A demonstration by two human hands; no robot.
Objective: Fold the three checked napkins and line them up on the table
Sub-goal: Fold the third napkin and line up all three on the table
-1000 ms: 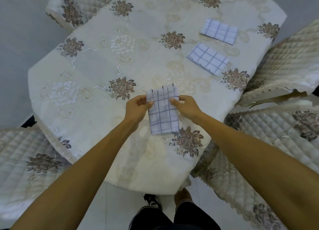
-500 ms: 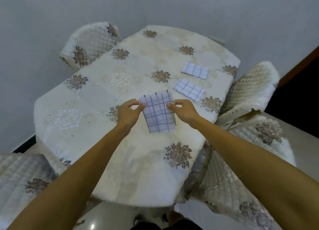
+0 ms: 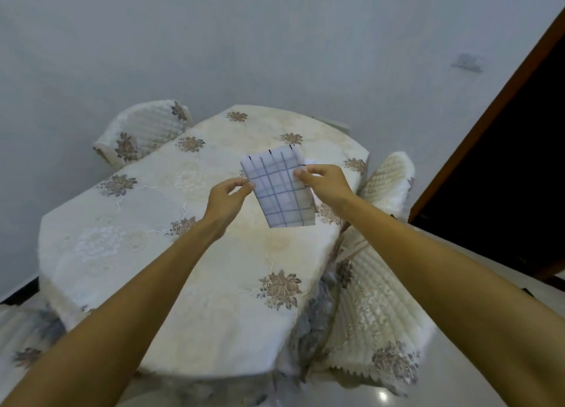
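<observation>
Soft, even light is filling the room. A glare spot is shining on the floor. Wide-angle distortion is bowing the door frame. Motion blur is softening the napkin and the near right chair.

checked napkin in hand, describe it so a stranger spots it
Start at the floral-covered table. Over its far right part, the left hand and right hand pinch a folded checked napkin by its sides. It alone has a dark grid, not flowers or quilting.

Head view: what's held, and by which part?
The folded checked napkin: left hand pinches its left edge, right hand pinches its right edge.
</observation>
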